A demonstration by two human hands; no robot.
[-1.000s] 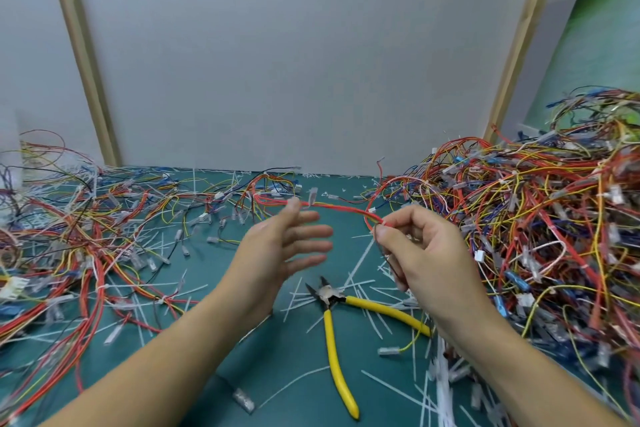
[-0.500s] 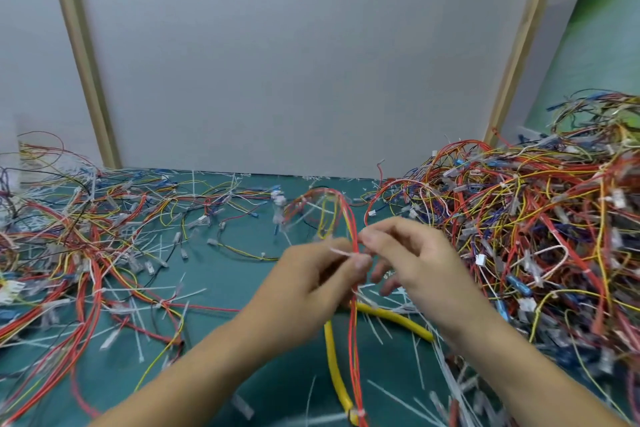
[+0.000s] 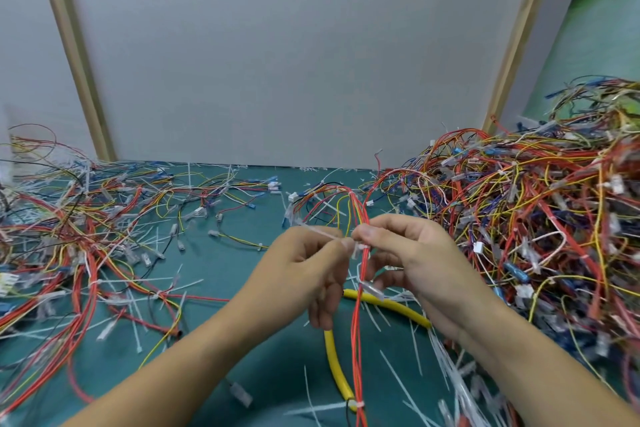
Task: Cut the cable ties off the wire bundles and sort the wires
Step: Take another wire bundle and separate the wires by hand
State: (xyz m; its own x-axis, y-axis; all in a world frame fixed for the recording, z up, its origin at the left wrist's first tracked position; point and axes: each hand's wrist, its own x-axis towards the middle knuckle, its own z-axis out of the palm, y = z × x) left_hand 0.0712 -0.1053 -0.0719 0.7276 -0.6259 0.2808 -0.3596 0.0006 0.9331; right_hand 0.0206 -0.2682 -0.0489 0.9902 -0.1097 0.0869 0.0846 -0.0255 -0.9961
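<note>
Red wire bundle (image 3: 356, 340) (few yellow strands) hangs upright; R hand (image 3: 415, 263) pinches it, L hand (image 3: 298, 274) pinches white tie (image 3: 323, 235).

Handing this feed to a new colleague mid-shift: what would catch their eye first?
First the huge tangled heap of wires at the right of the green mat, then the flatter spread at the left. At centre the left hand pinches the white cable tie on a red wire bundle that the right hand pinches. Yellow-handled cutters lie on the mat beneath, untouched.
</note>
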